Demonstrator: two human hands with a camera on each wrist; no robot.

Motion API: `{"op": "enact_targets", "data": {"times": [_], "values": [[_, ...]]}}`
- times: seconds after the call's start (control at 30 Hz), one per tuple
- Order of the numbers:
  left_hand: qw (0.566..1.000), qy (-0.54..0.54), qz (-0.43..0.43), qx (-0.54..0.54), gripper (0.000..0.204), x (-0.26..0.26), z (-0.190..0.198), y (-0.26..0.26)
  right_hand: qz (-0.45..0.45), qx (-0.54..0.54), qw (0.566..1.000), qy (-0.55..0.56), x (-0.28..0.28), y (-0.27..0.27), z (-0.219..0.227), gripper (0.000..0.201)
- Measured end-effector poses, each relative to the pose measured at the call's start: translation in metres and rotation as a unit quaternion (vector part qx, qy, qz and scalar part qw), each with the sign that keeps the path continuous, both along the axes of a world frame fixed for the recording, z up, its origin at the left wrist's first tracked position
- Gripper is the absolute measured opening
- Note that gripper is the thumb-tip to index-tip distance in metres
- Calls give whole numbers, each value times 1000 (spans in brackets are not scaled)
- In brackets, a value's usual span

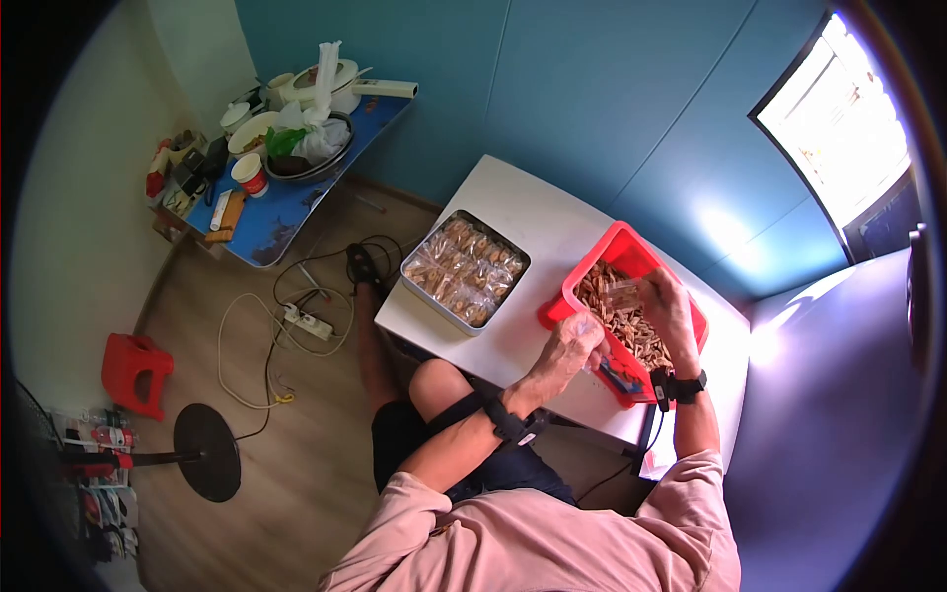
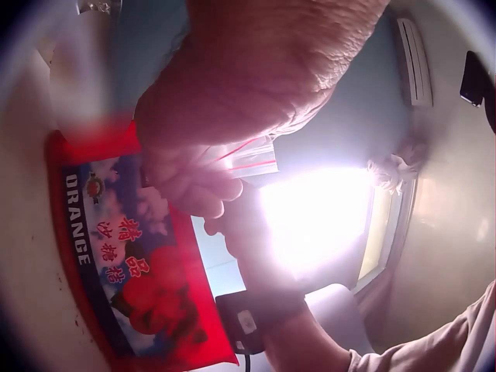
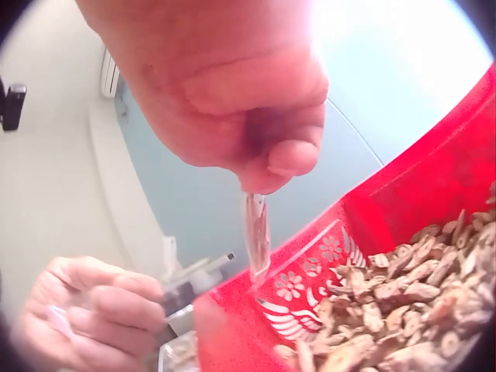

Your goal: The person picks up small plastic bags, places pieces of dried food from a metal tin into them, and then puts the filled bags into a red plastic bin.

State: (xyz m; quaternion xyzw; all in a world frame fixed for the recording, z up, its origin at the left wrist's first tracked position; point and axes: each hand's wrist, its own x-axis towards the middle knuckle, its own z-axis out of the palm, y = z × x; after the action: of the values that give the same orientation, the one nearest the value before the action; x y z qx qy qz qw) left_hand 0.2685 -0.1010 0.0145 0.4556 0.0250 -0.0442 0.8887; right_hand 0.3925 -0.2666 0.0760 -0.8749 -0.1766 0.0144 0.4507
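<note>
My right hand [image 1: 671,308] is over the red plastic basket [image 1: 619,237], which is filled with dried, sliced brown pieces [image 3: 403,294]. Its thumb and fingertips pinch a small clear bag [image 3: 257,232] with some brown contents, hanging down near the basket's patterned wall. At the basket's near left rim is my left hand [image 1: 574,347], fingers curled round a clear zip bag [image 2: 256,159] with red lines along its closure. Most of that bag is hidden in the hand. To the left, a square metal tin [image 1: 434,296] contains several filled clear packets [image 1: 464,268].
Both containers stand on a white table [image 1: 498,192] against a blue wall. A blue side table [image 1: 271,232] at the back left bears dishes, bags and a paper cup [image 1: 249,176]. On the floor lie a power strip [image 1: 308,322], cables and a red stool [image 1: 136,375].
</note>
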Motion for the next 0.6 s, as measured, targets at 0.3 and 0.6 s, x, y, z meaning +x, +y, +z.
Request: {"op": "enact_targets", "data": {"times": [0.3,0.6], "values": [[987,130,50,-79,14,-83,-41,53,99,-297,929,-198,7,18,-6,6],[965,110,144,-191,14,-128,-78,74,226,-319,885,-254,-9,19,-4,13]]}}
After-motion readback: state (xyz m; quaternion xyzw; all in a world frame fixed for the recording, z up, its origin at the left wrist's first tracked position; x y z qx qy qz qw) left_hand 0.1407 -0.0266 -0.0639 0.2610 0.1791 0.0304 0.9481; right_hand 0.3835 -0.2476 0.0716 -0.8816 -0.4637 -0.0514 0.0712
